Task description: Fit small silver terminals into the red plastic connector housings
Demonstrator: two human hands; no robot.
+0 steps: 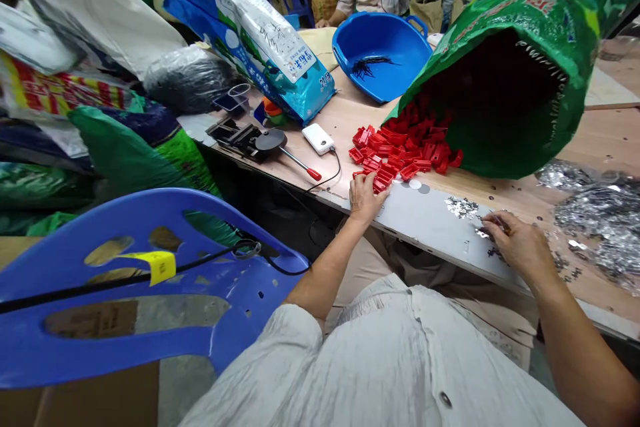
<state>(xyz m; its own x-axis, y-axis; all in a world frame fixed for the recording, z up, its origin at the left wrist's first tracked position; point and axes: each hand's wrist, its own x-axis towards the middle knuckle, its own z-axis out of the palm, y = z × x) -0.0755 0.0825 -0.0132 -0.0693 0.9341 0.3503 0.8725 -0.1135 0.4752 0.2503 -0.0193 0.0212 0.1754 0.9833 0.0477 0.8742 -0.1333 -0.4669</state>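
My left hand is at the near edge of a heap of red plastic parts, its thumb and fingers curled round a red part there. Farther right, my right hand is closed in a pinch at the table's front strip, with a tiny dark metal piece showing at the fingertips. Just beyond those fingers lies a small pile of shiny metal pieces. The red heap spills from the mouth of a big green sack lying on its side.
A blue basin with dark strands stands behind the heap. Left of it are a blue bag, a white power bank with a cable, and a red-tipped lever tool. Silvery pieces spread rightward. A blue chair is beside me; another person sits opposite.
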